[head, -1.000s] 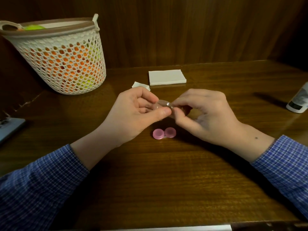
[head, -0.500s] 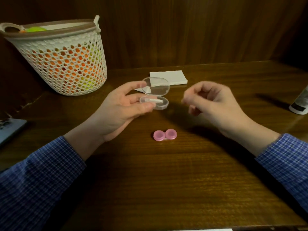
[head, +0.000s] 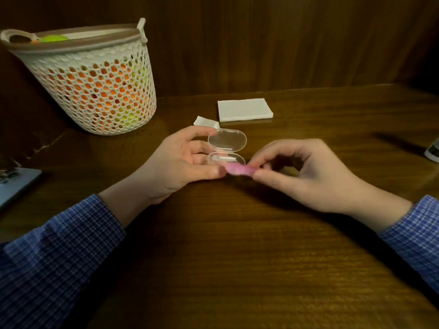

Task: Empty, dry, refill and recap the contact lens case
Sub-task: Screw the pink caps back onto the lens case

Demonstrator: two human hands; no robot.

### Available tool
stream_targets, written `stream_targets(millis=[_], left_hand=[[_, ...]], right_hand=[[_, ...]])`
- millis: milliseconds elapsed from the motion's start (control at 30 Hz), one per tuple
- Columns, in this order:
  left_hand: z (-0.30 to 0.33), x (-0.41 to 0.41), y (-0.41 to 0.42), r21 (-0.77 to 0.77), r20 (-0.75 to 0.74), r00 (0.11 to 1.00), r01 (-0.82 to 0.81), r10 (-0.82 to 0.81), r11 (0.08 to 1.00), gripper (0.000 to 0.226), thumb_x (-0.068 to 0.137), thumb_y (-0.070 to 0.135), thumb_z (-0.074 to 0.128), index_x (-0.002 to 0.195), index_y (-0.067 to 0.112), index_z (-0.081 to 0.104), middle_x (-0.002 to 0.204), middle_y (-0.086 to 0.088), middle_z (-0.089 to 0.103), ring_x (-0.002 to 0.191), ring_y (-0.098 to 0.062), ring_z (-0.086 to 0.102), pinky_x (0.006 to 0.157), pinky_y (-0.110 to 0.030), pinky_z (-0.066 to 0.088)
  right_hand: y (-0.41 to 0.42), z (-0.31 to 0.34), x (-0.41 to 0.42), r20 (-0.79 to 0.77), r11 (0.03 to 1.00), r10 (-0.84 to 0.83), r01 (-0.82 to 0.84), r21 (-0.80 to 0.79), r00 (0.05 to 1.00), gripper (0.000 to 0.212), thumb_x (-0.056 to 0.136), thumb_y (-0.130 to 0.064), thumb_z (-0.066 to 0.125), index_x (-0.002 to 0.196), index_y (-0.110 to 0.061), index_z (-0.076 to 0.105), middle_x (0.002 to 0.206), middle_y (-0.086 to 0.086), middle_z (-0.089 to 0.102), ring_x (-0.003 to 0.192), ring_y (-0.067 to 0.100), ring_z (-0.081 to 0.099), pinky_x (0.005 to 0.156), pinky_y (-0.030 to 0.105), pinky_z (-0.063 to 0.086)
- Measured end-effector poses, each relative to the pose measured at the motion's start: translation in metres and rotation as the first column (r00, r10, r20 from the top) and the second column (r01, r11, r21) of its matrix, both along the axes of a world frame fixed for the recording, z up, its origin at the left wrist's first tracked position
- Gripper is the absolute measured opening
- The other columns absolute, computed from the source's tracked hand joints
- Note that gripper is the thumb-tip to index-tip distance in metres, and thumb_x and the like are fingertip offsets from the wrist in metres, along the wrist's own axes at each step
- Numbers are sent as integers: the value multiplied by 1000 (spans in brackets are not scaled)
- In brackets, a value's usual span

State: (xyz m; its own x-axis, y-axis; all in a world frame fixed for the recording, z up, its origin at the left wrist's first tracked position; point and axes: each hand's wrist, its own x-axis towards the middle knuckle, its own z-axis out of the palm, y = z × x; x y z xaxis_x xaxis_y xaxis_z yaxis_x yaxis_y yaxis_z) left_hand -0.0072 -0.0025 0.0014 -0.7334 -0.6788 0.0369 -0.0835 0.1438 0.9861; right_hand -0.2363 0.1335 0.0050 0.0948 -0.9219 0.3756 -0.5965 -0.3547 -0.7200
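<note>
Head view, the only one. Left hand (head: pixel 180 162) holds a clear hinged box (head: pixel 226 149) with its lid swung up and back; thumb lies along the near edge of the base, index finger up at the lid's left end. A small white piece lies inside the base, too small to name.

Right hand (head: pixel 306 172) pinches the pink contact lens case (head: pixel 237 169) at its right end, thumb and forefinger curled on it, other fingers loosely bent behind. The case is off the bench (head: pixel 237 245), just in front of the clear box's near edge. Its left end is at the left thumb tip, possibly touching; blur makes that hard to call.

Key relation: the case's long axis runs left-right, about parallel to the long axis of the box base, and it sits between the two hands, gripped only from the right. Both pink caps look to be on, so emptying is likely not begun. Judgement: uncapping needs a second grip on the left end, and the left hand is nearest but occupied with the box.

Folded white tissue stack (head: pixel 244 109) lies beyond the hands, a small white scrap (head: pixel 205 121) beside it. Mesh basket (head: pixel 92 79) far left, a bottle (head: pixel 433 151) at the right edge.
</note>
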Motion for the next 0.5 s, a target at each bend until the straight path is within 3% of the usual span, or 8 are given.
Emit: stream_targets(millis=[100,300,500], left_hand=[[-1,-4,6,11,-2,999,33,-33,999,90,64,12,93,143,18,50,119,-11,74,109,-28,74,88,-36,61],[-4,-9,18,27,-69,997,38,-36,999,82,68,9,88,141,16,51,118,-12,75,110,-28,74,88,-36,61],[-4,-9,18,23,-90,996,26,-24,999,78,68,9,87,138,15,53,118,-11,76,109,-28,74,89,-37,62]], right_hand=[[-2,0,2,53,995,-72,75,-69,996,23,89,-31,72,109,-23,78,101,-7,77,95,18,71,79,36,60],[-4,0,8,-93,990,-49,36,-134,994,23,92,-32,68,110,-21,79,103,-9,75,99,11,69,81,29,59],[-2,0,8,-126,987,-77,58,-150,989,25,91,-33,68,108,-19,80,101,-5,73,96,12,67,79,29,59]])
